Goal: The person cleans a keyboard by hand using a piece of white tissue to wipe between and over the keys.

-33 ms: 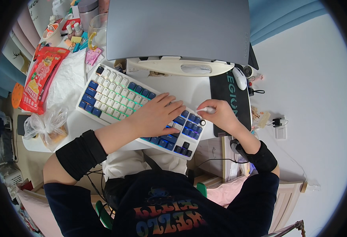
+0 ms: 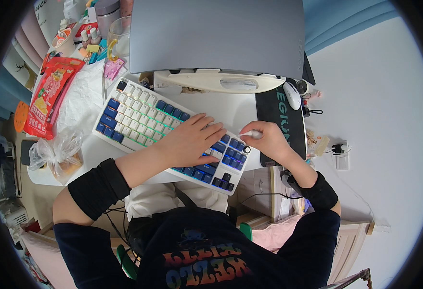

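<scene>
A white keyboard (image 2: 146,118) with white, blue and black keys and glowing lights lies tilted across the desk's front edge. My left hand (image 2: 192,143) lies over its right half with fingers spread, covering some keys. At the keyboard's far right corner, beside a black round knob (image 2: 247,150), my right hand (image 2: 268,139) is closed in a pinch. A small white piece (image 2: 255,134) shows between its fingers; I cannot make out its kind.
A large grey laptop (image 2: 216,36) sits on a cream stand (image 2: 192,80) behind the keyboard. To the right are a black mat (image 2: 281,120) and a white mouse (image 2: 292,95). Leftward lie a red snack bag (image 2: 52,94), a tied plastic bag (image 2: 59,153) and a glass mug (image 2: 120,36).
</scene>
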Demonstrator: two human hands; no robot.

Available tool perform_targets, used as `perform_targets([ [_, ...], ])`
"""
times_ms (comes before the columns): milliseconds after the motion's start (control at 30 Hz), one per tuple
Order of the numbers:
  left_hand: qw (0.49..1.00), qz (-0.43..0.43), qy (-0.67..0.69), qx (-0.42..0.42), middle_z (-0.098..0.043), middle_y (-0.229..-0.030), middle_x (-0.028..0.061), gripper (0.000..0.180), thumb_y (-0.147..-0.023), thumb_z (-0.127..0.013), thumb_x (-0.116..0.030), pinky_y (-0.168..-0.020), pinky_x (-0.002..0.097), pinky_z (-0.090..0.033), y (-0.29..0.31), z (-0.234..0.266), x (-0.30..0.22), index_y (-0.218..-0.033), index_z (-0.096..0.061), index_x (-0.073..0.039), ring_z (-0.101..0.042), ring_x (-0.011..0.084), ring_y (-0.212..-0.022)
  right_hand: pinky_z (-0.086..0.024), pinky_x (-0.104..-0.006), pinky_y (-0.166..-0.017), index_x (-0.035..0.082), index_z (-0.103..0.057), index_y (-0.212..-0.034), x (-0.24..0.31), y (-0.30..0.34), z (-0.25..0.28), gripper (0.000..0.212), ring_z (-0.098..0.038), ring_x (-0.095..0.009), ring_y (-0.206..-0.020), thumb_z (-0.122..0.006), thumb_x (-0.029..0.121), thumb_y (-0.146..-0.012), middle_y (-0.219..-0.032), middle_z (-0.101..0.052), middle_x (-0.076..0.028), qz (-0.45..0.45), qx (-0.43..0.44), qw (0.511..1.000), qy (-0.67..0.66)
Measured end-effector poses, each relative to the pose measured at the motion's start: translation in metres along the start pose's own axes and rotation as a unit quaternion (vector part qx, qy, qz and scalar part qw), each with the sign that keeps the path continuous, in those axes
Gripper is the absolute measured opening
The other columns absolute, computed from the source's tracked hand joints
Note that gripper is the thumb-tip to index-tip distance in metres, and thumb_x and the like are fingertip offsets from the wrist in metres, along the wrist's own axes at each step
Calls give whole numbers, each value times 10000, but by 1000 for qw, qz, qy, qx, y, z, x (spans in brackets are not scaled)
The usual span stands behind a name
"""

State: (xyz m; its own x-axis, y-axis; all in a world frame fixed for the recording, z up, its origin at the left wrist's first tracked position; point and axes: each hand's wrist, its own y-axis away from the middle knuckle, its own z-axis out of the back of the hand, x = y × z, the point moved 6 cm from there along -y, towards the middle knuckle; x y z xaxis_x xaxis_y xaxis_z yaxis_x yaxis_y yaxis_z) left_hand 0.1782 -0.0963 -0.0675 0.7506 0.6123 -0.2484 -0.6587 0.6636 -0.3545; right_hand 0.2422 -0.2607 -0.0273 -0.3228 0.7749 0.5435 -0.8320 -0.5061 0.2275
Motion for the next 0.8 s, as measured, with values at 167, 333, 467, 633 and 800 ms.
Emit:
perform_targets([
  [167,1000,-3,-2,-4,-475,-1312,122,656,-849,-559,-495,-1063,436,-308,0,-1,0,-1282,-461,-13,-435,312,-1211,-485,-278,-627,18,-665,-857,6,0,0,147,-606,-190,-630,-706,99,-742,-745,-640,-111,41,-27,998,26],
  [333,1000,2,-6,6,-467,-1327,119,654,-860,-546,-500,-1068,436,-301,1,-1,0,-1295,-455,-19,-427,312,-1225,-489,-287,-632,17,-667,-859,9,-1,-1,148,-614,-210,-636,-702,97,-739,-750,-642,-116,46,-24,998,43],
  [467,1000,5,-7,18,-457,-1342,118,656,-870,-530,-505,-1074,438,-292,1,-2,0,-1309,-444,-25,-417,313,-1240,-492,-295,-637,17,-672,-854,10,-2,-1,146,-622,-226,-645,-702,96,-735,-761,-646,-122,49,-23,997,46],
  [633,1000,9,-6,20,-451,-1349,117,661,-874,-523,-508,-1083,435,-283,1,-4,1,-1318,-435,-27,-408,313,-1250,-491,-299,-634,20,-675,-847,11,0,-1,144,-623,-242,-649,-703,103,-733,-768,-647,-123,39,-19,997,65],
  [800,1000,10,-7,26,-446,-1355,115,666,-876,-516,-514,-1091,431,-275,1,-5,1,-1324,-430,-29,-397,311,-1262,-488,-313,-625,27,-676,-840,7,4,0,134,-616,-261,-646,-700,108,-736,-760,-639,-117,43,-27,995,81],
])
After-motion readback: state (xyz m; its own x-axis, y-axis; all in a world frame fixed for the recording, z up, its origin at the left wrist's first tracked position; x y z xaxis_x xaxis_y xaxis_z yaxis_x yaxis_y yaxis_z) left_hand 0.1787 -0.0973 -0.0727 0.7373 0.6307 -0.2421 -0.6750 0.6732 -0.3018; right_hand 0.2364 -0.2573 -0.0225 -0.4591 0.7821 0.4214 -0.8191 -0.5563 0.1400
